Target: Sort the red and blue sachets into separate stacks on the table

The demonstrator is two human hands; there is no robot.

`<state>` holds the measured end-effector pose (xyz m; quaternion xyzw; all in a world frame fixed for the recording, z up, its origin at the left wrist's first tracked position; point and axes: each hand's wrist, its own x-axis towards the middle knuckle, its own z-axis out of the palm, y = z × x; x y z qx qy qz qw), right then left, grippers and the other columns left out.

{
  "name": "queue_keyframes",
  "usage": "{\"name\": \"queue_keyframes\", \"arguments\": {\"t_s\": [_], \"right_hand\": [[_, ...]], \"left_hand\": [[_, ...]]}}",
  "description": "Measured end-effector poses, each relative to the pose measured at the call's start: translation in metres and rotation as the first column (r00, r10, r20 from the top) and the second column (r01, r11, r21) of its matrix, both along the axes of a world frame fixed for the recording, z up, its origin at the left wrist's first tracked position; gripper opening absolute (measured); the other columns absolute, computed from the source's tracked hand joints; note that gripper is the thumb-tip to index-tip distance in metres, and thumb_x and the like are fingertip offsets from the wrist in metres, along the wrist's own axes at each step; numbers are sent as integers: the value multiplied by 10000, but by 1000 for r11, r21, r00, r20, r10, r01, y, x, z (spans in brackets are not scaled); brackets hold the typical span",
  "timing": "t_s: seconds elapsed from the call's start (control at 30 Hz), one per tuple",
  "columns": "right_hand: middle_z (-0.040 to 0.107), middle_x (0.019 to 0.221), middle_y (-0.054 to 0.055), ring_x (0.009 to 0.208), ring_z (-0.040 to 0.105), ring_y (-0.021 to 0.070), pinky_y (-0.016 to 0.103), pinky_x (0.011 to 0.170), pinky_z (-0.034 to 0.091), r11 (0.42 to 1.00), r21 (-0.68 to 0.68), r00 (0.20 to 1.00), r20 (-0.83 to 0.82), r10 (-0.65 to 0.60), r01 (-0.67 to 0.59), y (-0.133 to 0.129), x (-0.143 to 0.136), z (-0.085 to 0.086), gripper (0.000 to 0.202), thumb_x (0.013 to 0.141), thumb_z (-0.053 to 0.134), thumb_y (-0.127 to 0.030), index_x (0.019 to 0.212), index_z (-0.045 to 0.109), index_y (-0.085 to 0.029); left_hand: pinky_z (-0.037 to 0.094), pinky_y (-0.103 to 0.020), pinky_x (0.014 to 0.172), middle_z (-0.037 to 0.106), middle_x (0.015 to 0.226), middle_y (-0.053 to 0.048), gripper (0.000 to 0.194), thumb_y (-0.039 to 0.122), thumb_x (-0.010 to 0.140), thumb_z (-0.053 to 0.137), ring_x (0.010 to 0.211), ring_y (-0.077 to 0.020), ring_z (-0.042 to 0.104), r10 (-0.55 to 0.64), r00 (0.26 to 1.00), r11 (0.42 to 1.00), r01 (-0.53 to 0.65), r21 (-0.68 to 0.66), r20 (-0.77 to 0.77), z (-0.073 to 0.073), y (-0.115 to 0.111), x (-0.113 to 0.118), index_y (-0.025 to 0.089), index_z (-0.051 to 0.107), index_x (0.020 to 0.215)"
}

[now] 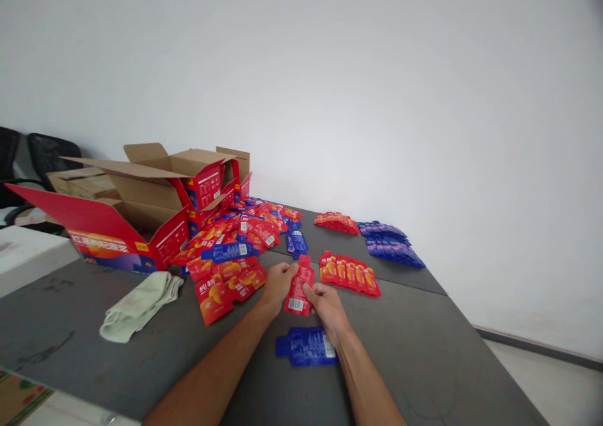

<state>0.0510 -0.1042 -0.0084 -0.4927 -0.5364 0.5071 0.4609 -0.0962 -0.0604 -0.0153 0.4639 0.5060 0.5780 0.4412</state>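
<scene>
Between both hands is a red spouted pouch (296, 288), its barcode side up and its narrow spout end pointing away from me. My left hand (277, 283) pinches it at the upper left, near the spout. On its right edge my right hand (326, 305) grips with the thumb on top. A blue pouch (308, 346) lies on its side just below, partly behind my right wrist. To the right of the held pouch, a row of overlapping red pouches (348, 274) lies front side up. Left of my hands spreads a loose heap of red and blue pouches (230, 275).
Open red cartons (164, 237) stand at the left, flaps spread. A folded pale green cloth (139, 306) lies before them. Farther back are another red pouch row (336, 222) and stacked blue pouches (393, 245). The grey table (424, 350) ends near a white wall.
</scene>
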Motion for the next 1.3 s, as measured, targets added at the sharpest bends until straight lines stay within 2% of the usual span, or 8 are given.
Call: {"name": "queue_keyframes", "arguments": {"t_s": [0.17,0.33,0.47,0.53,0.67,0.83,1.03,1.3], "right_hand": [[687,689,25,545,566,114,191,465,331,975,-94,977,56,206,-200,-7,-5,1,385,702,726,-520,795,674,-150],[668,618,23,471,520,100,198,453,296,994,-102,997,51,56,-50,-2,-4,-3,320,715,703,-456,740,671,-139],[624,543,13,460,489,118,225,479,317,994,5,977,182,-112,113,4,2,-5,300,757,644,-446,649,636,-167],[609,532,14,486,497,137,240,503,319,965,165,910,330,-250,205,3,4,-4,279,782,613,-409,608,605,-192],[664,689,41,639,581,177,257,600,366,891,432,793,488,-364,143,-2,1,0,140,804,516,-226,726,632,-215],[679,920,76,806,607,196,284,765,441,859,504,824,446,-350,92,-2,-4,2,257,812,514,-217,1018,664,-186],[676,771,40,684,584,181,280,679,450,917,330,912,260,-318,226,8,6,-4,312,820,588,-461,898,694,-178],[642,623,4,572,522,146,243,563,393,937,187,938,128,-322,296,13,8,-19,360,760,631,-523,678,678,-175]], "left_hand": [[318,-225,480,553,545,20,491,636,714,632,501,-105,457,120,992,993,-119,-18,34,6,2,-7,162,564,606],[434,-251,585,674,729,-36,421,558,739,649,636,-157,597,-51,998,998,53,-33,41,6,0,-4,145,647,818],[475,-307,784,691,925,-83,371,388,658,755,856,-206,641,99,979,994,-88,71,-177,2,-8,8,168,632,930],[477,-311,798,694,907,-77,322,363,659,756,850,-205,646,48,972,993,-22,113,-231,1,-13,16,181,631,894],[507,-298,743,714,869,-69,262,329,705,717,789,-193,672,-221,969,970,230,80,-108,-2,-19,25,176,643,905],[556,-340,723,722,877,-88,222,310,766,627,737,-190,690,-225,951,973,229,6,214,-4,-11,17,135,656,899],[578,-352,714,728,901,-99,277,282,713,695,718,-183,696,-290,903,953,303,11,318,5,-14,16,128,669,941],[481,-224,486,702,726,-55,223,276,714,691,534,-126,621,-202,977,974,208,-92,68,-7,-13,22,126,657,875]]}}
